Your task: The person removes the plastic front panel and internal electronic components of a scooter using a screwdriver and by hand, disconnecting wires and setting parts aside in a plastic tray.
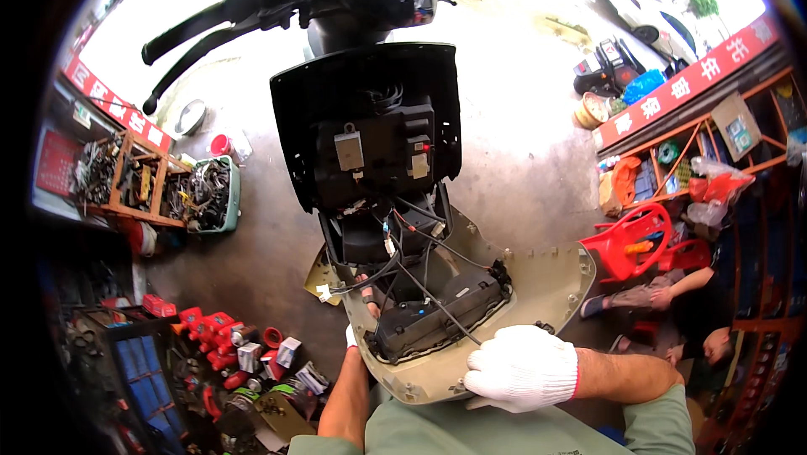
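Note:
A beige plastic scooter panel (559, 274), inner face up, lies tilted in front of me, with a black headlight unit (441, 314) fixed inside it. My right hand (519, 368), in a white knit glove, is closed on the panel's near edge. My left hand (351, 337) is at the panel's left edge; only a sliver of white glove shows, and its fingers are hidden behind the panel. Thin cables (403, 263) run from the headlight unit to the scooter's black front body (366, 89), which carries a small silver box (348, 151).
A handlebar grip with lever (197, 39) juts out at upper left. Red bottles and small boxes (218, 341) crowd the lower left, near a green bin of parts (229, 203). On the right are a red plastic chair (630, 241), a seated person (702, 304) and loaded shelves (672, 173).

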`<state>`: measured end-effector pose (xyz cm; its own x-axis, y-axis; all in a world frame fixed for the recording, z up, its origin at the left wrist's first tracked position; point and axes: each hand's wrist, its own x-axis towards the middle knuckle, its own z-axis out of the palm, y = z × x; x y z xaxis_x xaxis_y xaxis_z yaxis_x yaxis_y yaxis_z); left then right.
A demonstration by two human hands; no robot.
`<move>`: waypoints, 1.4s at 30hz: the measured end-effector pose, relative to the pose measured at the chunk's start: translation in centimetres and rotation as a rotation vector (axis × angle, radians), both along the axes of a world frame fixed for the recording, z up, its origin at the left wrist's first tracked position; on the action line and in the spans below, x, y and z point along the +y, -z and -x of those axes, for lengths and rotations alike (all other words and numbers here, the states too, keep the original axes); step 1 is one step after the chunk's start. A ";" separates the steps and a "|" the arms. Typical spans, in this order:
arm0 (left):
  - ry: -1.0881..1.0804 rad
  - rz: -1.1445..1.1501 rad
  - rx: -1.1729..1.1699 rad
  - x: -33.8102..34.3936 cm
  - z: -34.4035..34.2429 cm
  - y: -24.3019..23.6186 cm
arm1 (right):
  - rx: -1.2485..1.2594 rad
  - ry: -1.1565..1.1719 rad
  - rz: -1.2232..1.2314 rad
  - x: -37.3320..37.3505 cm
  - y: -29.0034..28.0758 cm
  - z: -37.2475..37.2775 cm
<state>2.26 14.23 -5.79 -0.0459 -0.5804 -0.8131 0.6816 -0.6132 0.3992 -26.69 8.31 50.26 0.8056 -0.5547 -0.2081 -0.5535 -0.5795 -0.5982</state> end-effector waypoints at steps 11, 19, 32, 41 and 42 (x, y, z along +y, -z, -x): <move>0.152 0.344 -0.722 -6.5 -5.8 -17.0 | -0.122 0.050 0.019 1.9 3.3 -1.1; 0.069 0.597 -1.080 -14.7 -3.2 -30.5 | -0.140 0.079 0.071 0.6 2.1 -2.0; 1.263 0.514 -0.616 -22.3 7.3 -34.9 | -0.086 0.086 -0.023 0.1 2.0 -2.5; 0.894 0.459 -0.527 -20.0 7.1 -31.2 | -0.101 0.132 -0.089 -0.8 2.0 -1.8; 0.878 0.464 -0.496 -19.9 7.1 -31.3 | -0.116 0.127 -0.094 -0.9 2.1 -1.7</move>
<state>-4.83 -5.67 25.55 -0.3205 -0.7585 -0.5674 -0.2153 -0.5250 0.8234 -25.01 7.43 48.15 0.7518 -0.6361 -0.1738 -0.5430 -0.4477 -0.7105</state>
